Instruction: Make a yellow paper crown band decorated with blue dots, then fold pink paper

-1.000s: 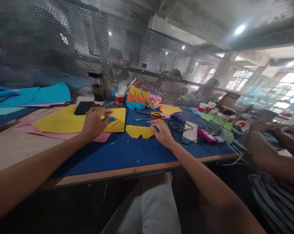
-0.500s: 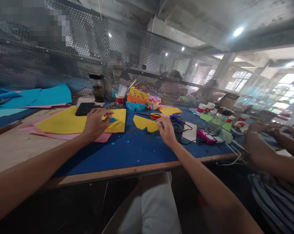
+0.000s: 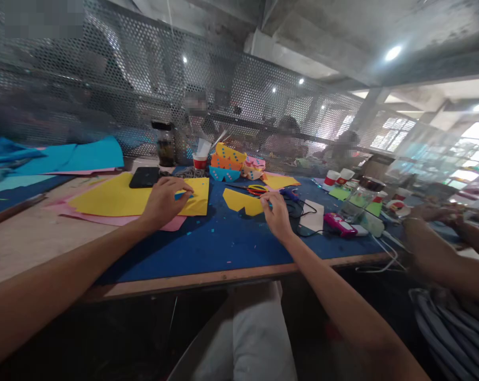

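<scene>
My left hand (image 3: 164,200) rests on a big yellow paper sheet (image 3: 112,198), its fingers curled and pinched on a small blue paper scrap (image 3: 181,194). My right hand (image 3: 277,214) lies on the blue mat (image 3: 215,238) with its fingers pinching the right edge of a yellow cut paper piece (image 3: 239,201). That piece is off the mat at its right end and tilted. A pink sheet (image 3: 172,224) sticks out under the big yellow one.
Scissors with yellow-red handles (image 3: 255,188), a black cable (image 3: 298,209), a pink device (image 3: 340,223) and paper cups (image 3: 337,177) lie to the right. A black phone (image 3: 144,177), a jar (image 3: 165,145) and folded paper pieces (image 3: 231,161) stand at the back by the mesh screen. Another person's arms (image 3: 433,243) work at the right.
My right hand has lifted the yellow cut piece off the mat and carried it away from me, toward the scissors. My left hand has stayed on the big yellow sheet.
</scene>
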Available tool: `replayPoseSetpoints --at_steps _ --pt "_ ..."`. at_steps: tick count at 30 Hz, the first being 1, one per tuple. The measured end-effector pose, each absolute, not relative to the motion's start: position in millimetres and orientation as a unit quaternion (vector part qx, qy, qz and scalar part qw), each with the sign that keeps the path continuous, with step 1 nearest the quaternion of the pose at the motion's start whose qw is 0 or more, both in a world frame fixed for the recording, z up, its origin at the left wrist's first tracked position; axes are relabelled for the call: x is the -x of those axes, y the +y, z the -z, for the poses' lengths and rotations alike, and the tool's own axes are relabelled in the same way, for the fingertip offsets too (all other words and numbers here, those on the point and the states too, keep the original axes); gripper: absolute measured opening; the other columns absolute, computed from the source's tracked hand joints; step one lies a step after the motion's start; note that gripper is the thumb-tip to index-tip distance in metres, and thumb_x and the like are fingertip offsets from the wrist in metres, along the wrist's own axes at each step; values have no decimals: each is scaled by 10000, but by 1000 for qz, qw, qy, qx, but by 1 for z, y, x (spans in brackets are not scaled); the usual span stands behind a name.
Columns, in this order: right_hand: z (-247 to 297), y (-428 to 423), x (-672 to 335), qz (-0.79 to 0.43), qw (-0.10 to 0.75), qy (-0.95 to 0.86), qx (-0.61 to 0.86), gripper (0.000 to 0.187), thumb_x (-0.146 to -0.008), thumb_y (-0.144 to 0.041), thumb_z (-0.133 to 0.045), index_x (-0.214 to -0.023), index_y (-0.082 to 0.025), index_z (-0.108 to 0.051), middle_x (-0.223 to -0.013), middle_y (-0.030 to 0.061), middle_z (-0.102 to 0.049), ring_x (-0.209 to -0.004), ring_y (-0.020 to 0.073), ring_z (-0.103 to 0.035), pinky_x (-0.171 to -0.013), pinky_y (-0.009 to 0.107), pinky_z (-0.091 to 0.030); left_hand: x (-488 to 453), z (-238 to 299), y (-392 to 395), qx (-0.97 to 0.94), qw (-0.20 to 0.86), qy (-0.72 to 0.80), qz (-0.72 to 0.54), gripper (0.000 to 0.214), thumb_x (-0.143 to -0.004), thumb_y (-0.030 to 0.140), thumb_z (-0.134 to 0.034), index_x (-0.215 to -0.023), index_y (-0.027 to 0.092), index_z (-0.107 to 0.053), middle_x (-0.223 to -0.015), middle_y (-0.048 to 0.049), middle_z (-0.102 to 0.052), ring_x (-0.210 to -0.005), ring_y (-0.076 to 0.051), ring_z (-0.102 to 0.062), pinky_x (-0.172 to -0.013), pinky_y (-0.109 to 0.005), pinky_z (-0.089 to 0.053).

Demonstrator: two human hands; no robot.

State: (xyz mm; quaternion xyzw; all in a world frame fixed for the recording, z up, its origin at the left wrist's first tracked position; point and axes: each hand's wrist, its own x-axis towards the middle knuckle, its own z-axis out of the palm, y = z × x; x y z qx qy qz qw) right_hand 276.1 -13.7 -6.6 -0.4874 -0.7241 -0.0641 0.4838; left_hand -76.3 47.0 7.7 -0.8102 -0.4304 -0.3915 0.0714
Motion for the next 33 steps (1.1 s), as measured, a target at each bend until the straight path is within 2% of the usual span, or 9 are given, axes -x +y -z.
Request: replayPoseSetpoints --at_steps 9,12,15,17,22,33 --pt "-12 -3 -285 89 473 -723 496 177 -1019 -281 -516 -911 -235 -649 -1103 111 -702 -1112 286 -620 -1024 480 -464 84 2 49 886 42 -323 331 232 -958 375 -603 -953 236 -789 -1057 -72 -814 -1190 -302 -647 -1099 -485 -457" --pt "-21 6 -283 94 458 -733 494 173 -1023 -282 -528 -910 -235 -652 -1115 97 -693 -1117 285 -612 -1024 483 -447 91 9 46 913 51 -294 279 225 -988 346 -602 -1065 253 -792 -1192 -69 -793 -1264 -304 -615 -1101 -496 -454" --pt "-23 16 -279 97 442 -743 493 166 -1018 -274 -545 -896 -233 -649 -1126 90 -686 -1124 286 -603 -1006 479 -437 94 14 42 925 74 -290 236 270 -1035 309 -551 -1195 331 -768 -1390 -30 -718 -1411 -331 -506 -1123 -547 -410" --pt "-20 22 -276 96 432 -750 492 159 -1014 -261 -551 -892 -230 -649 -1128 88 -687 -1115 282 -604 -990 471 -437 95 15 40 927 105 -289 213 262 -1049 333 -547 -1194 334 -766 -1431 -18 -695 -1452 -339 -464 -1156 -561 -366" --pt "-9 29 -273 97 429 -759 480 162 -1027 -250 -540 -903 -235 -644 -1091 78 -698 -1095 268 -618 -994 473 -441 96 21 41 921 140 -297 209 246 -1050 379 -557 -1124 311 -782 -1371 -10 -731 -1435 -330 -485 -1148 -535 -382" --pt "-12 23 -285 74 454 -736 497 139 -1032 -230 -561 -907 -237 -621 -1070 70 -694 -1093 258 -630 -979 466 -480 53 -2 47 924 32 -300 234 287 -1052 398 -524 -1144 280 -770 -1261 -61 -749 -1274 -303 -611 -1090 -502 -496"
